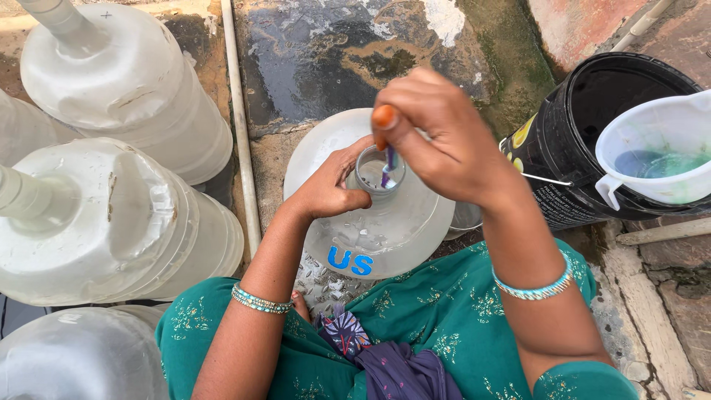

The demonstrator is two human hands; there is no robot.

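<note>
- The large clear water jug (370, 222) stood upright at the centre of the frame, between the person's knees, on the wet stone floor (318, 59).
- The left hand (329, 189) had its grip clamped on the jug's open neck (379, 172), steadying it.
- The right hand (437, 141), just above the neck, had its grip pinched together on a slim brush (387, 167) with an orange end, its purple shaft dipping into the mouth.
- To do this well, I judged, the neck should be kept firmly still and the brush worked straight down (not levered against the rim).
- Counted: one jug in hand; four more like it at the left of the frame, two with pale necks showing; one black bucket (570, 141) at the right, one white jug (652, 148) of greenish liquid resting in it; one pale pipe (241, 133).
</note>
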